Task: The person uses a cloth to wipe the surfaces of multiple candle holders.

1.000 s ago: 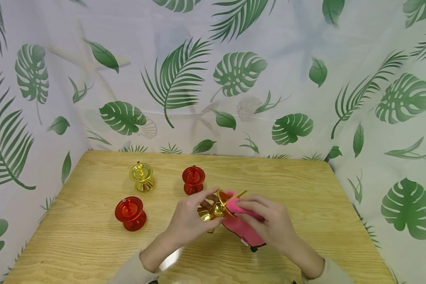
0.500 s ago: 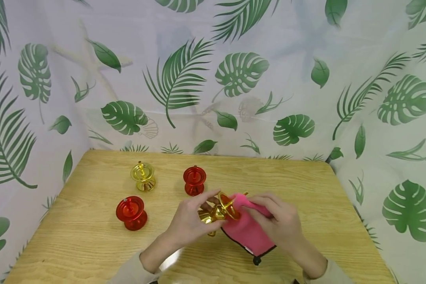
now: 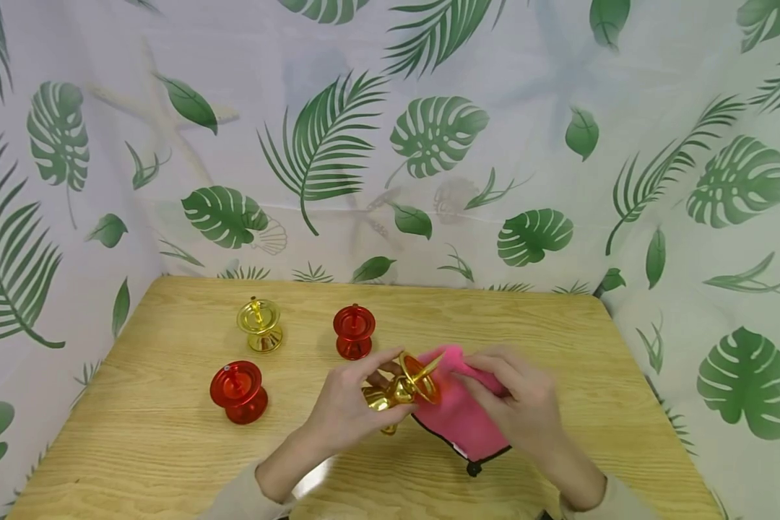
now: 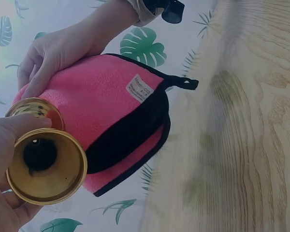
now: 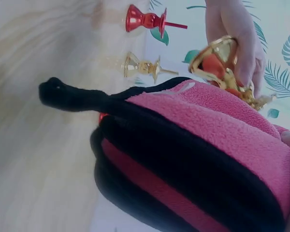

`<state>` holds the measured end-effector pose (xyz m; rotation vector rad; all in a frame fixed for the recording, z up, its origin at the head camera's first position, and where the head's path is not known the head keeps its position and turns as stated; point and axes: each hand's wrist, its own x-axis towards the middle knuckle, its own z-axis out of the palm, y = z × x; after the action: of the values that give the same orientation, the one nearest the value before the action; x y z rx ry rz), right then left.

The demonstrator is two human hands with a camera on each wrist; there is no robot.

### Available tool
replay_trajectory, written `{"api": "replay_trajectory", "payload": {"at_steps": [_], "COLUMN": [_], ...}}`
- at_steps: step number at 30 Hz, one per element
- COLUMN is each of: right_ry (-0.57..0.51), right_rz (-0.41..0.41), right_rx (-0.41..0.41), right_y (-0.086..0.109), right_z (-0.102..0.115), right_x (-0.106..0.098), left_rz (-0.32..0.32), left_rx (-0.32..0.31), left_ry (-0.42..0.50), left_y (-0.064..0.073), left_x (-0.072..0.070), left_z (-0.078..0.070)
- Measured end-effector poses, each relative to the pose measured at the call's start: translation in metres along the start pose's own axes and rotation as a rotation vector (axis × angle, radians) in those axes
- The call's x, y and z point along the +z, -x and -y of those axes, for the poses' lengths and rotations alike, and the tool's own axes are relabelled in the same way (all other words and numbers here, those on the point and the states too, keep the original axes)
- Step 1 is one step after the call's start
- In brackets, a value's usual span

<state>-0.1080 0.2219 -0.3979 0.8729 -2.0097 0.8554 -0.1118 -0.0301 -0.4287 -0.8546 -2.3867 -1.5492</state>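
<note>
Left hand [image 3: 346, 401] grasps the tilted gold holder [image 3: 401, 389], held above the surface [image 3: 136, 469] well in from its left and right edges; right hand [image 3: 526, 404] pinches the pink cloth [image 3: 468, 426] by the spike [image 3: 432, 367], contact unclear. I judge this a wiping step; next pass wants a firm left grip, light cloth pressure.
</note>
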Motion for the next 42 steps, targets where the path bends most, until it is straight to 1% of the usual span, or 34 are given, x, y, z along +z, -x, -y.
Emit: {"api": "replay_trajectory", "payload": {"at_steps": [2, 6, 10, 14, 20, 22, 24, 26, 30, 32, 33, 35, 37, 40, 42], "right_ry": [-0.022, -0.079, -0.146, -0.195, -0.182, -0.179, -0.166, -0.132, -0.057, -0.043, -0.043, -0.043, -0.045, -0.049, -0.052], "right_rz": [0.021, 0.086, 0.135, 0.15, 0.155, 0.166, 0.179, 0.194, 0.21, 0.216, 0.219, 0.228, 0.237, 0.24, 0.237], "right_rx": [-0.004, -0.006, 0.01, 0.044, 0.069, 0.089, 0.109, 0.128, 0.138, 0.138, 0.138, 0.143, 0.139, 0.112, 0.076], "right_y": [0.003, 0.008, 0.011, 0.013, 0.014, 0.012, 0.011, 0.008, 0.001, -0.003, -0.004, -0.006, -0.007, -0.006, -0.005], "right_z": [0.001, 0.003, 0.005, 0.006, 0.009, 0.011, 0.014, 0.016, 0.022, 0.024, 0.025, 0.027, 0.028, 0.027, 0.024], "right_x": [0.003, 0.009, 0.012, 0.015, 0.017, 0.016, 0.016, 0.015, 0.015, 0.015, 0.016, 0.016, 0.016, 0.016, 0.016], "left_rz": [0.0, 0.007, 0.016, 0.012, -0.015, -0.026, -0.041, -0.065, -0.126, -0.146, -0.151, -0.152, -0.146, -0.13, -0.107], "left_rx": [-0.004, -0.028, -0.051, -0.015, 0.045, 0.073, 0.109, 0.161, 0.281, 0.322, 0.331, 0.33, 0.313, 0.273, 0.233], "left_ry": [0.011, 0.052, 0.081, 0.076, 0.03, -0.012, -0.072, -0.161, -0.383, -0.454, -0.474, -0.475, -0.446, -0.369, -0.306], "left_y": [0.0, 0.0, 0.0, 0.0, 0.001, 0.001, 0.001, 0.001, 0.0, 0.0, 0.001, 0.001, 0.001, 0.001, 0.002], "left_x": [0.0, 0.0, -0.002, -0.002, 0.001, 0.001, 0.002, 0.002, 0.004, 0.004, 0.005, 0.004, 0.004, 0.003, 0.002], "left_z": [0.0, -0.001, -0.002, -0.002, -0.001, -0.001, -0.001, 0.0, 0.002, 0.003, 0.003, 0.003, 0.004, 0.004, 0.004]}}
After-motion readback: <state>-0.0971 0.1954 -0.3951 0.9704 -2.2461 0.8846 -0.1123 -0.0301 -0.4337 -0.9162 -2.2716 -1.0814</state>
